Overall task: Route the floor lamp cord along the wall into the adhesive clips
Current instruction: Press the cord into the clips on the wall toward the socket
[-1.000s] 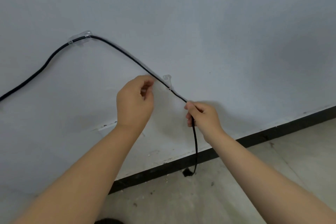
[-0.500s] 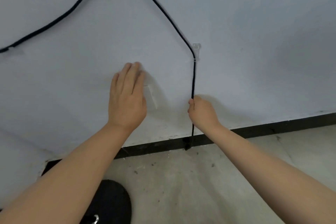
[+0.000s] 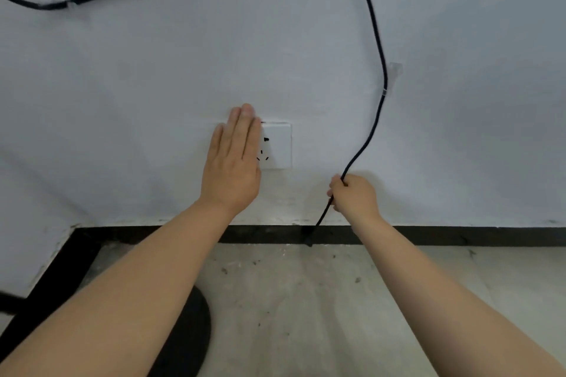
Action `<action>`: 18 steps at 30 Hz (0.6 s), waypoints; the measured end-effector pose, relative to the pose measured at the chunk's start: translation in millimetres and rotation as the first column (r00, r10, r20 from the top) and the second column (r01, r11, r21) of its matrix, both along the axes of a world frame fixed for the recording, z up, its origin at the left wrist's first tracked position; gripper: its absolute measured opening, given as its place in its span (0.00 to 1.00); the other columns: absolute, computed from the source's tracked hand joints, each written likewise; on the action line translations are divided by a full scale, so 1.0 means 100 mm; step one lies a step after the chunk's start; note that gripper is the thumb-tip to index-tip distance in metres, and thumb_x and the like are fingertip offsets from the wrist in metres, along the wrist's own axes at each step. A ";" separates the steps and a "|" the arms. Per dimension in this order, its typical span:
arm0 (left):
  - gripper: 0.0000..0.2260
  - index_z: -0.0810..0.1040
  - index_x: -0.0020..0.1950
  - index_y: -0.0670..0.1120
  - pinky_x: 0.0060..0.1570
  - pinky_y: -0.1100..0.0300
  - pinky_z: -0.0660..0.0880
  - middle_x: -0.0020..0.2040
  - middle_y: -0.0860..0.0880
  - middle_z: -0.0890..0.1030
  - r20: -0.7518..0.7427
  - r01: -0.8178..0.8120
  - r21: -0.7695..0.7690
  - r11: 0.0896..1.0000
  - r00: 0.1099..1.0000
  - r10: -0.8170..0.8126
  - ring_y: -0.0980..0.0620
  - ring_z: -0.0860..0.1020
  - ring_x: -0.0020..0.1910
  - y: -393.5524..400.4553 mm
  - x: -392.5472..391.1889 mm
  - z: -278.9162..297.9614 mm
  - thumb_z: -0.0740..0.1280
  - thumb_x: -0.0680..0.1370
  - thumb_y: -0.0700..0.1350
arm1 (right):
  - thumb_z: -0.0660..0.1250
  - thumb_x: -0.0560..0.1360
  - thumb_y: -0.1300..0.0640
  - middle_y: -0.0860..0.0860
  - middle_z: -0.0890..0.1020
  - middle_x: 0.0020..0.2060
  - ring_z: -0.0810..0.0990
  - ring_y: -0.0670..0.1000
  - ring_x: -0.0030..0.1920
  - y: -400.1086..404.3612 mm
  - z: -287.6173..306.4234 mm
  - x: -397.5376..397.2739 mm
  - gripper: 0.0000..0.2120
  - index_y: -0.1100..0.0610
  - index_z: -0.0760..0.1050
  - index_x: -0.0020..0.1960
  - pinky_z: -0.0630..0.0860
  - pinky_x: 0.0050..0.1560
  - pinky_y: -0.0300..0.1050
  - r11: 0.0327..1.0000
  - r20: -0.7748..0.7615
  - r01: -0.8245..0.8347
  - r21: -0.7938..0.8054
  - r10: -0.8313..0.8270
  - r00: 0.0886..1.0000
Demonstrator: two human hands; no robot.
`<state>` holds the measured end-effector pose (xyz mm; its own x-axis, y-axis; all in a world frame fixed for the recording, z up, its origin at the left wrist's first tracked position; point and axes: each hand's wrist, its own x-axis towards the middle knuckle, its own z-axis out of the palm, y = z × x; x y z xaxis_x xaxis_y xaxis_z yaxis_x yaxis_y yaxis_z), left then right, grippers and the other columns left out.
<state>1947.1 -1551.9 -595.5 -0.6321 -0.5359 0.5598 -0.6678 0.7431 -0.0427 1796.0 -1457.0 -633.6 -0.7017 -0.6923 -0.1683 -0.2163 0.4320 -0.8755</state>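
On wall: 1 cord point(image 3: 377, 40), 2 clips point(image 3: 393, 70) | left hand point(image 3: 234, 162) flat | right hand point(image 3: 355, 194) grips cord

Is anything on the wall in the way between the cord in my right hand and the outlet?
Nothing visible blocks it. Bare wall lies between the cord in your right hand and the outlet. Your left hand lies flat over the outlet's left edge only.
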 end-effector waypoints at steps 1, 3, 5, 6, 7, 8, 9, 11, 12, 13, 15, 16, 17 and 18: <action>0.30 0.69 0.63 0.27 0.62 0.40 0.60 0.64 0.28 0.71 -0.001 0.008 0.006 1.000 1.000 -0.008 0.27 0.69 0.63 0.00 0.03 -0.01 0.72 0.62 0.25 | 0.54 0.78 0.59 0.71 0.80 0.48 0.79 0.65 0.45 0.02 -0.06 0.03 0.19 0.75 0.73 0.48 0.75 0.55 0.61 0.999 0.028 -0.021 0.042 0.020 0.999; 0.31 0.70 0.62 0.27 0.60 0.36 0.63 0.63 0.28 0.72 0.000 0.019 0.041 0.999 1.000 -0.019 0.27 0.70 0.62 0.07 0.11 -0.10 0.72 0.60 0.25 | 0.56 0.77 0.59 0.70 0.81 0.48 0.80 0.66 0.48 0.06 -0.18 0.11 0.18 0.74 0.74 0.47 0.76 0.54 0.59 0.993 0.110 -0.055 0.106 0.044 0.993; 0.29 0.73 0.59 0.27 0.56 0.31 0.68 0.60 0.27 0.75 0.009 0.043 0.101 0.994 0.999 -0.044 0.26 0.72 0.59 0.16 0.23 -0.32 0.72 0.58 0.24 | 0.56 0.78 0.59 0.67 0.81 0.45 0.82 0.62 0.42 0.10 -0.27 0.16 0.15 0.67 0.74 0.40 0.80 0.46 0.53 0.996 0.288 -0.059 0.069 0.037 0.957; 0.28 0.74 0.58 0.27 0.55 0.30 0.70 0.59 0.27 0.76 0.011 0.057 0.164 0.985 0.998 -0.060 0.26 0.73 0.58 0.22 0.29 -0.46 0.72 0.58 0.23 | 0.56 0.78 0.59 0.64 0.80 0.40 0.82 0.58 0.36 0.09 -0.30 0.17 0.14 0.63 0.73 0.37 0.81 0.40 0.48 0.999 0.411 -0.046 0.023 0.033 0.911; 0.26 0.73 0.59 0.27 0.57 0.33 0.71 0.59 0.28 0.76 0.013 0.065 0.271 0.960 0.997 -0.071 0.29 0.74 0.60 0.28 0.34 -0.58 0.72 0.61 0.24 | 0.55 0.78 0.59 0.61 0.79 0.37 0.81 0.53 0.32 0.08 -0.32 0.18 0.15 0.61 0.71 0.35 0.81 0.37 0.45 0.999 0.521 -0.034 -0.028 0.044 0.853; 0.24 0.72 0.62 0.30 0.63 0.39 0.70 0.63 0.30 0.74 0.005 0.059 0.404 0.913 0.998 -0.066 0.33 0.72 0.63 0.33 0.37 -0.68 0.71 0.67 0.27 | 0.55 0.79 0.60 0.59 0.79 0.34 0.81 0.51 0.29 0.05 -0.32 0.18 0.15 0.61 0.71 0.35 0.81 0.38 0.46 0.997 0.595 -0.034 -0.074 0.071 0.800; 0.22 0.69 0.66 0.33 0.68 0.47 0.66 0.67 0.34 0.72 0.007 0.035 0.546 0.837 0.999 -0.046 0.38 0.69 0.67 0.37 0.39 -0.78 0.68 0.73 0.32 | 0.55 0.79 0.60 0.58 0.80 0.31 0.82 0.50 0.27 0.03 -0.32 0.17 0.15 0.61 0.70 0.35 0.81 0.42 0.48 0.993 0.642 -0.039 -0.113 0.102 0.760; 0.19 0.67 0.69 0.37 0.67 0.57 0.63 0.68 0.38 0.72 -0.034 0.026 0.768 0.640 0.999 -0.001 0.43 0.68 0.68 0.43 0.36 -0.95 0.63 0.78 0.39 | 0.54 0.79 0.60 0.56 0.83 0.25 0.83 0.49 0.25 -0.03 -0.31 0.17 0.15 0.62 0.71 0.36 0.80 0.41 0.48 0.984 0.697 -0.049 -0.172 0.157 0.699; 0.16 0.70 0.66 0.37 0.63 0.56 0.67 0.63 0.37 0.76 -0.080 0.050 0.811 0.583 0.996 0.027 0.42 0.72 0.64 0.45 0.32 -0.99 0.62 0.79 0.39 | 0.54 0.79 0.60 0.55 0.83 0.24 0.83 0.50 0.26 -0.06 -0.30 0.17 0.15 0.62 0.71 0.36 0.79 0.39 0.46 0.980 0.714 -0.041 -0.195 0.170 0.679; 0.12 0.73 0.61 0.36 0.57 0.53 0.71 0.56 0.35 0.80 -0.124 0.064 0.821 0.568 0.990 0.069 0.40 0.76 0.57 0.47 0.27 -1.00 0.60 0.80 0.38 | 0.54 0.79 0.59 0.56 0.83 0.25 0.83 0.50 0.27 -0.08 -0.30 0.18 0.16 0.62 0.71 0.36 0.79 0.37 0.45 0.977 0.722 -0.025 -0.210 0.172 0.671; 0.09 0.76 0.53 0.34 0.48 0.51 0.73 0.46 0.33 0.81 -0.168 0.045 0.796 0.604 0.974 0.149 0.38 0.79 0.46 0.43 0.21 -1.01 0.58 0.80 0.38 | 0.55 0.79 0.59 0.58 0.80 0.30 0.82 0.51 0.29 -0.11 -0.31 0.21 0.15 0.62 0.71 0.36 0.81 0.33 0.43 0.979 0.696 0.000 -0.206 0.147 0.702; 0.10 0.76 0.51 0.34 0.45 0.51 0.73 0.45 0.33 0.81 -0.171 0.038 0.786 0.618 0.972 0.158 0.38 0.78 0.45 0.40 0.19 -1.02 0.58 0.81 0.38 | 0.57 0.78 0.58 0.58 0.79 0.31 0.81 0.50 0.28 -0.12 -0.33 0.22 0.15 0.61 0.71 0.35 0.82 0.29 0.40 0.984 0.641 -0.003 -0.180 0.119 0.758; 0.11 0.76 0.52 0.34 0.44 0.51 0.73 0.45 0.33 0.81 -0.142 0.024 0.779 0.626 0.980 0.140 0.38 0.78 0.45 0.36 0.19 -1.02 0.57 0.81 0.39 | 0.58 0.78 0.58 0.57 0.78 0.30 0.81 0.49 0.26 -0.13 -0.36 0.23 0.14 0.60 0.71 0.34 0.81 0.26 0.38 0.990 0.561 -0.010 -0.140 0.088 0.823; 0.11 0.77 0.52 0.35 0.44 0.51 0.74 0.46 0.34 0.81 -0.094 0.008 0.771 0.637 0.990 0.102 0.39 0.78 0.46 0.32 0.18 -1.03 0.57 0.81 0.40 | 0.60 0.77 0.57 0.56 0.77 0.29 0.80 0.47 0.23 -0.14 -0.38 0.23 0.14 0.59 0.71 0.33 0.79 0.23 0.36 0.994 0.482 -0.013 -0.105 0.062 0.874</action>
<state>1965.2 -1520.0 -698.6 -0.5525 -0.8335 -0.0009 -0.6615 0.4379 0.6088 1818.9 -1471.2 -671.8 -0.5228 -0.7462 -0.4121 0.2308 0.3415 -0.9111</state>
